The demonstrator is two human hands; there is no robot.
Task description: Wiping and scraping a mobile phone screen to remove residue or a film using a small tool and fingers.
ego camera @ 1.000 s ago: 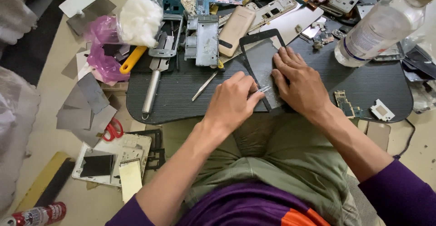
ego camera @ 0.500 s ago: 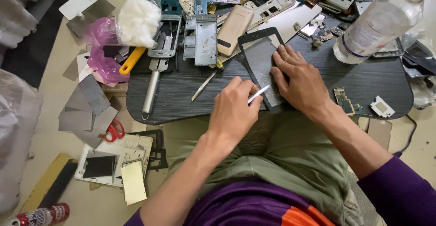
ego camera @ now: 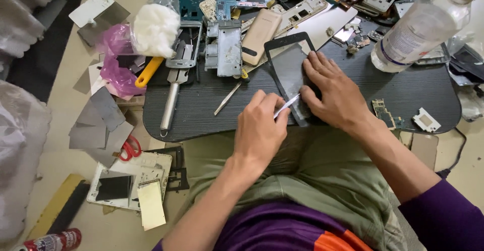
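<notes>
so the dark rectangular touchscreen glass panel with the black border [ego camera: 291, 72] is lying flat on the dark ribbed oval work mat [ego camera: 242, 107], tilted a bit, roughly in the middle of the mat and just in front of the person's lap. the right hand [ego camera: 337, 96] is laid flat over the lower right part of the panel, fingers stretched out and slightly spread, thumb tucked in towards the panel's near corner. the left hand [ego camera: 261, 129] is curled into a loose fist, fingers pinching a thin white pointed pry tool [ego camera: 286, 106] whose tip sits right at the near right edge of the panel, next to the right thumb. just left of the panel there's a gold-coloured phone back shell [ego camera: 258, 40], a bare metal phone mid-frame [ego camera: 228, 48], and a thin metal spudger [ego camera: 228, 98] lying loose on the mat. further left is a long steel tool with a yellow handle [ego camera: 172, 100], a wad of white cotton [ego camera: 155, 29] and a crumpled pink plastic bag [ego camera: 117, 64]. a clear plastic bottle with a white label [ego camera: 422, 29] stands at the far right of the mat, and a small green circuit board [ego camera: 384, 114] plus a little white square part [ego camera: 426, 120] lie near the right wrist. on the floor to the left are grey foil sheets [ego camera: 98, 125], red-handled scissors [ego camera: 131, 147] and a white dismantled tablet frame [ego camera: 128, 180].
</notes>
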